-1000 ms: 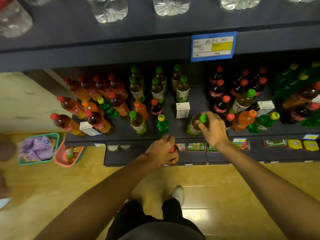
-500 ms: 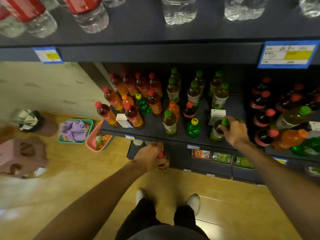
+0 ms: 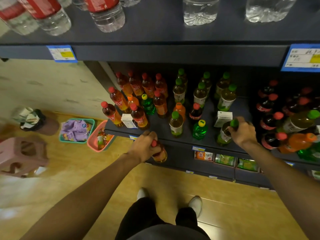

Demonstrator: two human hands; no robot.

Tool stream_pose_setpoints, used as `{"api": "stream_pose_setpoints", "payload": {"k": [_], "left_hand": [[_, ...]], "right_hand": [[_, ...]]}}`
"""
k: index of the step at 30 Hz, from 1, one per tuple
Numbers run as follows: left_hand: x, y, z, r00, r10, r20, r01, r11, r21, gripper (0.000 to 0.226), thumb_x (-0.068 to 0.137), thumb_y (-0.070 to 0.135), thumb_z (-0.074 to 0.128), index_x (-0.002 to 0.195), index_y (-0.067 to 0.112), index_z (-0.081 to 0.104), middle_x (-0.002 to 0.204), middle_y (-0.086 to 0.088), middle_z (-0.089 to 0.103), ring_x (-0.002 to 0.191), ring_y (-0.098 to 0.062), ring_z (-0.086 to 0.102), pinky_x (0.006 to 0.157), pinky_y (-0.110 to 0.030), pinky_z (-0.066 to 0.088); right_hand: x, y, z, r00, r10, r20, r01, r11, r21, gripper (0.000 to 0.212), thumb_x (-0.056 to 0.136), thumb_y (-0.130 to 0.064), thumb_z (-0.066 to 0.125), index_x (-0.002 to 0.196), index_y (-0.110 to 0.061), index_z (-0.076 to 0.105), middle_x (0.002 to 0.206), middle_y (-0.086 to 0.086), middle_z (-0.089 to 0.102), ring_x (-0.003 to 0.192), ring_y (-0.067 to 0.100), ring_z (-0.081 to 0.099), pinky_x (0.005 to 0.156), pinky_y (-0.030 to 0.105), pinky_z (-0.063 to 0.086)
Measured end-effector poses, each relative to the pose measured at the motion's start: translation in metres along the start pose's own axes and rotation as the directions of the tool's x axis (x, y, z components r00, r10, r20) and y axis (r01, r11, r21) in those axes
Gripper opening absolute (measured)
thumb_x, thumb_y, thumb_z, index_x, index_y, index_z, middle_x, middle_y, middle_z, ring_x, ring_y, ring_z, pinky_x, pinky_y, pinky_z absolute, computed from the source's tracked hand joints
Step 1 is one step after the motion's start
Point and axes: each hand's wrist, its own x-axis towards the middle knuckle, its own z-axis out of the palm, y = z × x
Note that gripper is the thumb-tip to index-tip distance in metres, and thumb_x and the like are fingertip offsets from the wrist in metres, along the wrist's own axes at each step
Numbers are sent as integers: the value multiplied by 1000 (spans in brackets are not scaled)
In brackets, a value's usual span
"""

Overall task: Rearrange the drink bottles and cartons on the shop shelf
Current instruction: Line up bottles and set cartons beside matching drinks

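The person stands facing the dark shop shelf (image 3: 173, 125), one bottle in each hand. The left hand (image 3: 143, 148) has its fingers curled round the neck of a red-capped tea bottle (image 3: 160, 154), which hangs in the air just off the near edge of the shelf, at its left part. The right hand (image 3: 242, 131) grips the neck of a green-capped tea bottle (image 3: 225, 134) that stands, tilted, near the front edge, touching or just beside a small white carton (image 3: 223, 118) behind it.

Both bottles look full, so they should feel fairly heavy and swing below a neck grip. The plastic is stiff enough at the neck and cap but smooth, and the body would dent under a hard squeeze. Holding just under the cap ring, as both hands do, seems the surest place; the label band around the middle is the alternative for setting down upright.

The red-capped bottle probably belongs with the other red-capped tea bottles (image 3: 138, 116) at the far left, the green-capped one with the green-capped row (image 3: 199, 94) farther back. The carton is light and easily knocked over, so the tilted bottle should be lifted clear of it.
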Motion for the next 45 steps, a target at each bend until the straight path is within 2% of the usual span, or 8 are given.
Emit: {"api": "stream_pose_setpoints", "payload": {"k": [5,14,20,25,30,35,40,45], "left_hand": [[22,-14,-13,997,77,25,-77,997,-8,25,83,25,65,101,12,53,105,-6,49,92,-24,54,79,-34,50],[63,-44,-42,967,251,-51,-250,968,21,23,82,22,63,99,9,55,106,-8,46,90,-27,54,76,-34,42],[82,-62,-53,951,305,-58,-306,952,-24,29,85,23,64,110,10,57,115,-10,45,99,-27,54,83,-28,38],[94,-73,-57,958,281,-58,-284,957,-59,32,88,22,61,117,9,56,120,-14,46,105,-31,54,91,-34,43],[102,-73,-53,967,253,-40,-255,964,-72,35,92,22,57,124,11,52,127,-14,42,112,-33,52,96,-38,41],[111,-70,-52,972,234,-32,-236,969,-79,39,94,20,56,131,11,49,129,-15,40,115,-33,51,99,-35,41],[121,-64,-48,980,198,-24,-199,977,-71,38,93,19,58,128,9,49,128,-15,41,113,-34,53,96,-36,44],[127,-59,-40,987,158,4,-157,981,-112,40,91,16,61,130,10,50,132,-14,42,119,-34,50,101,-39,44]], "right_hand": [[-27,-14,-2,995,59,-75,-59,998,6,61,89,-23,60,140,-20,28,126,28,43,103,49,53,82,47,46],[-80,-65,21,951,-98,-294,77,994,-83,62,87,-16,62,138,-15,27,126,25,40,89,51,56,69,53,51],[-102,-107,37,935,-198,-294,148,972,-184,64,84,-13,64,139,-13,31,122,22,42,83,49,58,59,45,47],[-113,-121,47,913,-304,-273,248,943,-221,66,82,-11,66,131,-24,25,112,22,46,73,46,59,50,36,39],[-117,-126,49,900,-348,-262,288,927,-241,60,81,-10,67,127,-21,30,105,18,49,77,45,58,50,42,46],[-115,-129,49,904,-366,-220,310,917,-252,57,81,-9,67,123,-21,31,104,19,50,76,44,58,53,34,38],[-116,-136,49,889,-422,-180,378,896,-234,54,77,-5,68,126,-8,46,101,18,51,78,43,59,52,44,51],[-118,-147,51,884,-426,-193,396,901,-175,52,82,-7,64,130,-13,44,106,14,52,82,35,59,59,43,52]]}}
